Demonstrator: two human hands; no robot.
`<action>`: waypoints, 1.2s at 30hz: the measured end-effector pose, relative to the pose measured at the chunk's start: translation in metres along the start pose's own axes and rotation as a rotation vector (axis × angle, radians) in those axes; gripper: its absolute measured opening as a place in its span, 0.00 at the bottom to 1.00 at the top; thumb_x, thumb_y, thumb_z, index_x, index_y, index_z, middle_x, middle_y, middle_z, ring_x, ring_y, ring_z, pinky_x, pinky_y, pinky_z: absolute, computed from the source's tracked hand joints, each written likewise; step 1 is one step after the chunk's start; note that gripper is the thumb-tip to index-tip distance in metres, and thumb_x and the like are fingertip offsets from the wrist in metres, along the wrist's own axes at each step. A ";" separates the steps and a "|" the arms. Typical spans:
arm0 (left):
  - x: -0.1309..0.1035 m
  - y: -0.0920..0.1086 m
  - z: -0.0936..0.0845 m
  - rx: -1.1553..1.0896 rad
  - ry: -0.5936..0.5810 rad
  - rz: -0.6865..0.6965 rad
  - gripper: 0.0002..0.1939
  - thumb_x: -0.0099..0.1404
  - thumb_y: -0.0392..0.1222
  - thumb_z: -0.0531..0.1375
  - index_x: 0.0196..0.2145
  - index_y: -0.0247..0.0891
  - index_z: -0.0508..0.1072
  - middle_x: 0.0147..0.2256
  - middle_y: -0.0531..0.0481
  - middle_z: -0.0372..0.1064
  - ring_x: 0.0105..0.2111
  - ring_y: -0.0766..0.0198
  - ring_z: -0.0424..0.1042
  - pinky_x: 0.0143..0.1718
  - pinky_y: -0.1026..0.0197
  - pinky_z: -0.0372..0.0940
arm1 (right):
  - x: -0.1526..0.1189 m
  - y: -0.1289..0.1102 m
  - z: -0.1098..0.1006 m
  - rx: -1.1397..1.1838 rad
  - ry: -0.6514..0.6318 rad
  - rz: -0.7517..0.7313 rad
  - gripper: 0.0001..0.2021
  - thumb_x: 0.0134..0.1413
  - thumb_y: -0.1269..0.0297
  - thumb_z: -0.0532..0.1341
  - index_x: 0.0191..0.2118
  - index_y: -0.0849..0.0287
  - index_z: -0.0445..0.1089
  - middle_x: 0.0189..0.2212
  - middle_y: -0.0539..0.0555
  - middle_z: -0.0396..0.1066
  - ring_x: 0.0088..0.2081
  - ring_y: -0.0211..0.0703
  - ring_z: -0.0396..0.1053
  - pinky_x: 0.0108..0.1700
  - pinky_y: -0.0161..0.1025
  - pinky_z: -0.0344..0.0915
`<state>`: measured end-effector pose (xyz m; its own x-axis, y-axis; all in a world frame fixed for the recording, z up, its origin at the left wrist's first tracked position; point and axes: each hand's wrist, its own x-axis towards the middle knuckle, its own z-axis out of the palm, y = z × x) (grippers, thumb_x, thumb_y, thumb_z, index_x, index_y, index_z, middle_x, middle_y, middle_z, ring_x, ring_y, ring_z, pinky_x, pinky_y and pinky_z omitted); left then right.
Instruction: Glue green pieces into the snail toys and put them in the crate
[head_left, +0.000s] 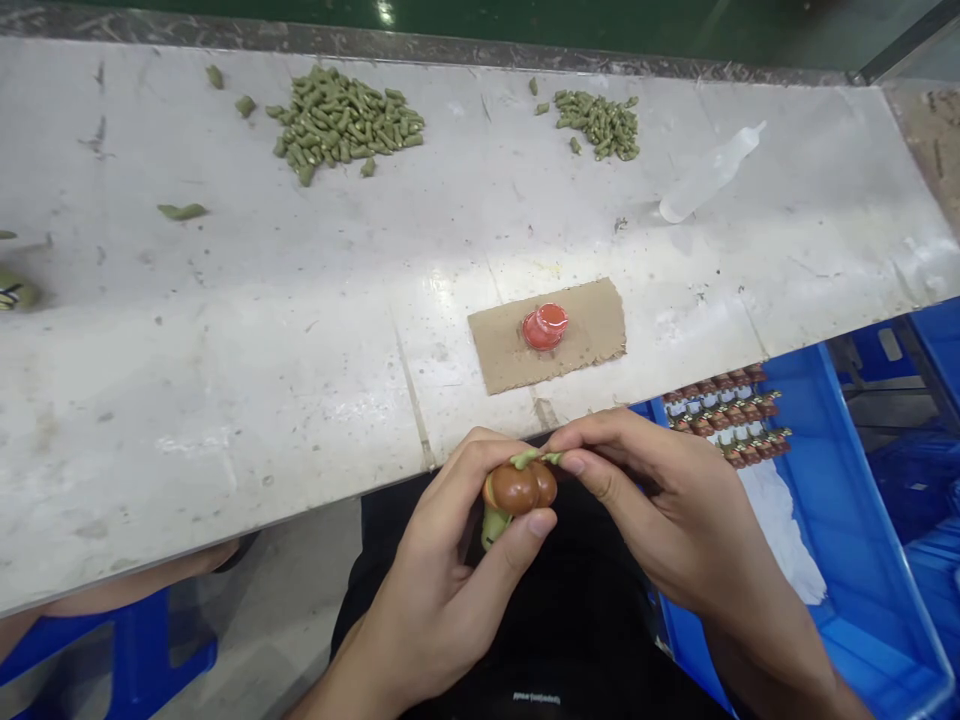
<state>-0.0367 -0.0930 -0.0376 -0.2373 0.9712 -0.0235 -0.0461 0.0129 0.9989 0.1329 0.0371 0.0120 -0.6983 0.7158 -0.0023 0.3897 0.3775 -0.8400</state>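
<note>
My left hand (469,560) is closed round a small figurine (516,490) with a shiny brown, rounded top and green parts, held just off the table's front edge. Its lower green part shows between my fingers and thumb. My right hand (645,490) pinches a small green piece (553,458) at the top of the figurine, touching or very near it; whether the two are joined I cannot tell. Beyond my hands, a small red cup-like thing (544,327) with a glossy top stands on a piece of brown cardboard (495,355).
On the grey table (315,330) lie a large pile of green pieces (341,122), a smaller pile (602,124) and a translucent squeeze bottle (709,178). A blue crate (862,560) at the right holds rows of brown figurines (731,412). A blue stool (139,650) stands lower left, beside another person's leg.
</note>
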 end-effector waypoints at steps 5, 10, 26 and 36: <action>0.004 -0.002 -0.002 0.081 -0.101 0.056 0.11 0.84 0.35 0.63 0.58 0.49 0.76 0.47 0.50 0.74 0.45 0.61 0.76 0.49 0.61 0.70 | -0.003 0.000 -0.009 -0.194 -0.134 -0.095 0.08 0.83 0.71 0.61 0.51 0.53 0.78 0.44 0.49 0.86 0.41 0.43 0.85 0.42 0.36 0.76; 0.008 -0.004 -0.003 0.142 -0.092 0.118 0.13 0.81 0.32 0.64 0.57 0.47 0.76 0.46 0.48 0.75 0.43 0.57 0.77 0.47 0.57 0.72 | -0.003 0.002 -0.009 -0.213 -0.142 -0.142 0.09 0.84 0.71 0.59 0.51 0.53 0.77 0.45 0.51 0.86 0.41 0.45 0.85 0.43 0.38 0.78; 0.014 -0.001 -0.001 0.292 -0.170 0.228 0.29 0.75 0.27 0.66 0.68 0.49 0.74 0.50 0.42 0.76 0.48 0.50 0.79 0.49 0.54 0.77 | -0.020 0.010 -0.002 0.016 0.088 -0.174 0.11 0.81 0.77 0.64 0.54 0.53 0.81 0.51 0.54 0.84 0.53 0.46 0.84 0.54 0.37 0.83; 0.014 0.004 0.007 0.130 -0.065 0.196 0.26 0.74 0.30 0.71 0.64 0.54 0.83 0.47 0.45 0.81 0.45 0.53 0.79 0.48 0.55 0.77 | -0.030 0.001 -0.007 0.056 0.126 -0.098 0.13 0.79 0.75 0.67 0.59 0.50 0.80 0.53 0.52 0.84 0.54 0.45 0.84 0.59 0.38 0.82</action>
<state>-0.0333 -0.0778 -0.0338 -0.1663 0.9713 0.1702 0.1210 -0.1512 0.9811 0.1583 0.0198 0.0149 -0.6490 0.7467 0.1458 0.2869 0.4178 -0.8621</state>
